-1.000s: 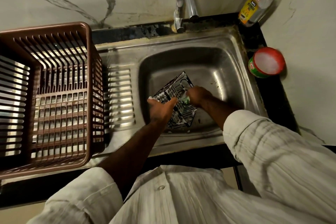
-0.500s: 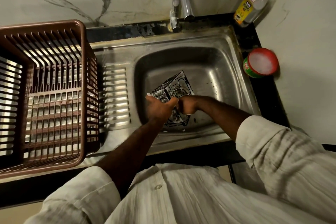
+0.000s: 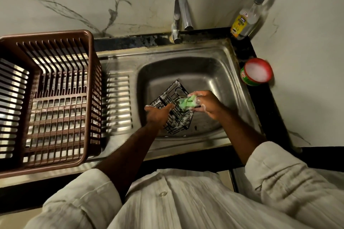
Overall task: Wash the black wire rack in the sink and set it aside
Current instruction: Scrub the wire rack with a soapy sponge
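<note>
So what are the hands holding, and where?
The left hand grips the black wire rack by its left edge; the right hand pinches the green sponge by its right end.

A home kitchen: steel sink (image 3: 230, 72) with tap (image 3: 183, 15), brown dish basket (image 3: 89, 98), dish-soap bottle (image 3: 245, 18), marble-look wall.

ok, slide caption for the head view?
Left hand holds soapy black wire rack in sink; right hand grips green sponge.

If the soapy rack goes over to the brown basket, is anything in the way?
Nothing visible blocks it. Between the wire rack and the brown basket lies only the ribbed drainboard. It would just need lifting over the basket's wall.
</note>
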